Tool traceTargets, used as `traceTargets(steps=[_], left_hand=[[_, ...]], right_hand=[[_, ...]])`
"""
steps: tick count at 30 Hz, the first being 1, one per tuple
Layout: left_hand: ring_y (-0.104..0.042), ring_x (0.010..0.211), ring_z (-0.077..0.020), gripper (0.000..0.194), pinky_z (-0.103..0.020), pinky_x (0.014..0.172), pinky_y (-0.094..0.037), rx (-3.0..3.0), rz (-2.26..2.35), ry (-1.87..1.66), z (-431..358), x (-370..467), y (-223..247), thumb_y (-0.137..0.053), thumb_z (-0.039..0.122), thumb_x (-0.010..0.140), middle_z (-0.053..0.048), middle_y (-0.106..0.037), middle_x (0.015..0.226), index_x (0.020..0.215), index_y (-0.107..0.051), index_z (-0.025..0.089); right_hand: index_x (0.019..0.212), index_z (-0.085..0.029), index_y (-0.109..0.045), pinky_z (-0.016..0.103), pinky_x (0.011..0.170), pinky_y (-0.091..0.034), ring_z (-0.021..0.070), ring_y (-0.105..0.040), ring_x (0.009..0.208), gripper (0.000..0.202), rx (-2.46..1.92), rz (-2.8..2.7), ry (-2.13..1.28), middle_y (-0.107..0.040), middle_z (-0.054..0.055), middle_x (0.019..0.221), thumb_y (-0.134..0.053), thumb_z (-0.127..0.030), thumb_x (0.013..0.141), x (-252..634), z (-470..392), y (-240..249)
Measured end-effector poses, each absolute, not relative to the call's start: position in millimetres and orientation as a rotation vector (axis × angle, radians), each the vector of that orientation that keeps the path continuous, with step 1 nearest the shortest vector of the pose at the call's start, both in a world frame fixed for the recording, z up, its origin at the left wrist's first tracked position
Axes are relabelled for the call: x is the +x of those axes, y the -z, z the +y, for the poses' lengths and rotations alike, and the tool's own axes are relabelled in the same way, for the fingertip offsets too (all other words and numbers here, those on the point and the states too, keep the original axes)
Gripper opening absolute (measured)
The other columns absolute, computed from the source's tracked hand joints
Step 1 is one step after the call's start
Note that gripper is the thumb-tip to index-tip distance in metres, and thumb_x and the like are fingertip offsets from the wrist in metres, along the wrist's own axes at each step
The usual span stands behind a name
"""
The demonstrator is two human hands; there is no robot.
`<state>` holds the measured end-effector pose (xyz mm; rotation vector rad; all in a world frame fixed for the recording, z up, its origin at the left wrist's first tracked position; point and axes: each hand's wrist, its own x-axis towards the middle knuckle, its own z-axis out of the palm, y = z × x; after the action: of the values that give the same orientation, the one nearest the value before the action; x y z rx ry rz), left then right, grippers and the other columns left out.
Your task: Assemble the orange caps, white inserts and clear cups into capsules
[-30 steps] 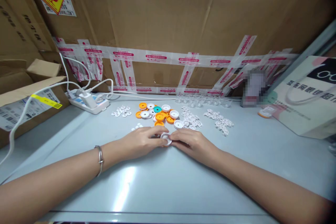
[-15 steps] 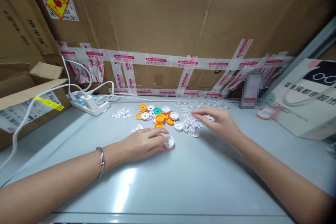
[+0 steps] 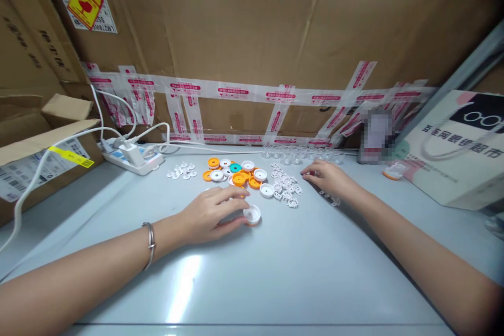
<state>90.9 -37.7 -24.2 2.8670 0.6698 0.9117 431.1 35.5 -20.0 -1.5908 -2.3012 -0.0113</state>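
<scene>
My left hand (image 3: pixel 214 215) has its thumb and fingers closed around the edge of a round white piece with an orange underside (image 3: pixel 253 214), which rests on the table. My right hand (image 3: pixel 331 178) hovers low over the table to the right of a pile of small white openwork pieces (image 3: pixel 285 184). Its fingertips are drawn together; whatever is between them, if anything, is too small to make out. More small white pieces (image 3: pixel 334 201) lie beneath that hand. Beyond my left hand, orange, white and teal round caps (image 3: pixel 238 178) lie in a heap.
Clear plastic cups (image 3: pixel 299 154) stand in rows at the back. Small white stemmed pieces (image 3: pixel 182 170) lie left of the caps. A power strip (image 3: pixel 147 166) with white cables, an open carton (image 3: pixel 79 136) and a paper bag (image 3: pixel 452 163) flank the table. A blurred-out box (image 3: pixel 376 136) stands back right.
My right hand has moved right, away from the openwork pile, uncovering small pieces under its wrist. My left hand keeps its hold on the round piece, with slightly shifted fingers.
</scene>
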Motion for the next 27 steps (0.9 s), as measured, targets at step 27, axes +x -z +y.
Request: traceTargets(steps=[27], left_hand=[[-0.062, 0.075, -0.0144, 0.018, -0.027, 0.071, -0.053, 1.735, 0.773, -1.055, -61.9, 117.4, 6.5, -0.058, 0.031, 0.082, -0.004, -0.067, 0.083, 0.09, -0.064, 0.017]], right_hand=[[0.114, -0.015, -0.055, 0.031, 0.07, -0.052, 0.0168, -0.064, 0.086, 0.03, -0.231, -2.435, 0.296, -0.07, 0.009, 0.088, -0.042, -0.009, 0.088, 319.7, -57.8, -9.9]])
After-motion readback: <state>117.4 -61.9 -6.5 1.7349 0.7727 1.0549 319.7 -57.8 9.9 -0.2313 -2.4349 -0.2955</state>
